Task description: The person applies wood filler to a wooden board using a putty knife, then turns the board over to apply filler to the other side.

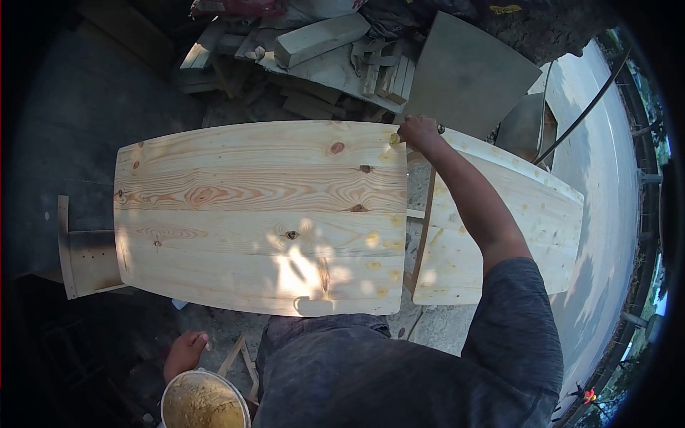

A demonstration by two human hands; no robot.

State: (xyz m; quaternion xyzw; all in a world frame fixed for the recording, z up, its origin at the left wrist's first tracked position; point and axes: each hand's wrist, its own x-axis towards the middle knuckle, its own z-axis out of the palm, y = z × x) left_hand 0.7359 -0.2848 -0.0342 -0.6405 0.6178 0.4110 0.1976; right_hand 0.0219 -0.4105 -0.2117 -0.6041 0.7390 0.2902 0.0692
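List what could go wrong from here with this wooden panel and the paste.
Yellow filler-like paste lies at the far right corner of the pale planked-wood panel, by the bare right hand; some might squeeze over the edge.

The dark brown knot holes show no paste and might be missed.

The round, white-rimmed bucket of yellowish-brown paste might tip; what supports it is hidden.

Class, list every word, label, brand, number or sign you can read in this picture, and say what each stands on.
No text can be read.
Reddish bag, top edge: cut off, any print too blurred to read.
Yellow patch, top: too small to tell whether it is lettering.
Wooden panel: knots and grain, no visible lettering.
Tub: no readable label.
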